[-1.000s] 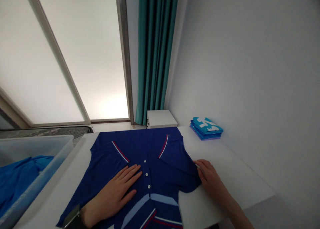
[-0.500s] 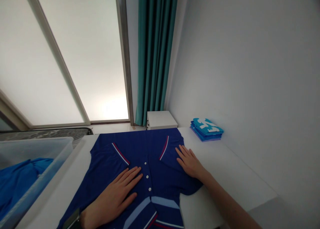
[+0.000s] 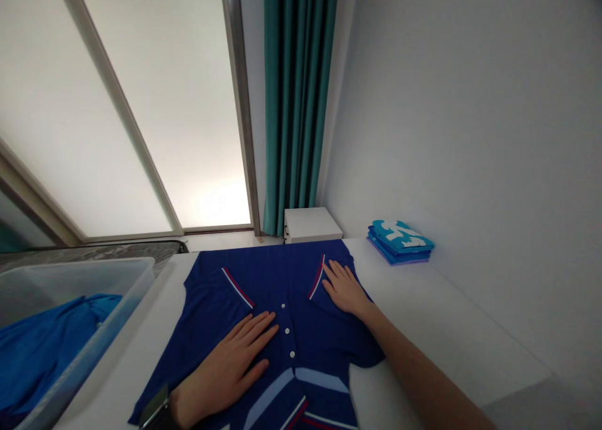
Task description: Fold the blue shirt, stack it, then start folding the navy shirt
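A navy polo shirt (image 3: 301, 273) lies spread face up on the white table, with white buttons down its placket and red-and-white trimmed edges. My left hand (image 3: 228, 370) rests flat on the shirt's left front beside the buttons, fingers apart, with a dark watch (image 3: 155, 409) on the wrist. My right hand (image 3: 343, 289) lies flat on the upper right panel, its fingertips touching the trimmed edge. Neither hand holds anything. Pale blue stripes cross the shirt's lower part, which runs out of view at the bottom.
A stack of folded blue shirts (image 3: 399, 243) sits at the table's (image 3: 437, 330) far right. A clear plastic bin (image 3: 79, 278) with a blue garment (image 3: 49, 348) stands at left. Beyond the table are a white cabinet (image 3: 313, 224), teal curtain (image 3: 296, 104) and frosted glass door (image 3: 150, 116).
My right hand has moved from the shirt's right edge up and inward, flattening onto the upper right panel. My left hand stays in place. The view has shifted slightly.
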### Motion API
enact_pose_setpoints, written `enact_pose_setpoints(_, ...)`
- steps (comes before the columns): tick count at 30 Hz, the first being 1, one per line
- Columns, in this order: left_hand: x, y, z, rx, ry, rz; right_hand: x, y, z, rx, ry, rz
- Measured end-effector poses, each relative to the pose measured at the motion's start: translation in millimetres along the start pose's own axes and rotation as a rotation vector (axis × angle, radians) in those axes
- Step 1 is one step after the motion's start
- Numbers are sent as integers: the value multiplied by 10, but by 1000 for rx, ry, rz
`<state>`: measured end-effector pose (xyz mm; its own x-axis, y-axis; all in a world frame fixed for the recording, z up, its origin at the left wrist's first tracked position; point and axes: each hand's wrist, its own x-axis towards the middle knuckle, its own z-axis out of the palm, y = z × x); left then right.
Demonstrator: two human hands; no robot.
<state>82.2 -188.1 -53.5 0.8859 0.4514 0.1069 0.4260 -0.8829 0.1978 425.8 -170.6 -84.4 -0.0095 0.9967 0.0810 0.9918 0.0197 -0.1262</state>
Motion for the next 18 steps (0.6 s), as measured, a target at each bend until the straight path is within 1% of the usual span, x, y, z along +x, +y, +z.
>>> enact_pose_setpoints(4,-1,-6,-3,-23,-2,-9,-31,-43,12,8,36,-12)
enact_pose_setpoints(5,1,4,-17,-30,2,-6,-63,-70,-11,21,46,-38)
enact_pose_setpoints(7,4,54,-75,-50,20,8,-169,-164,-78,73,69,-138)
enact_pose_setpoints(10,0,199,-211,-99,40,26,-428,-380,-195,184,97,-332)
enact_pose_setpoints(12,-22,304,-295,-123,17,56,-631,-518,-256,246,120,-433)
enact_pose_setpoints(14,-69,377,-350,-121,-22,82,-818,-606,-298,277,137,-518)
enact_pose_setpoints(16,-142,404,-379,-113,-55,78,-973,-636,-332,263,135,-540)
enact_pose_setpoints(18,-231,400,-397,-116,-78,59,-1102,-620,-369,244,106,-532)
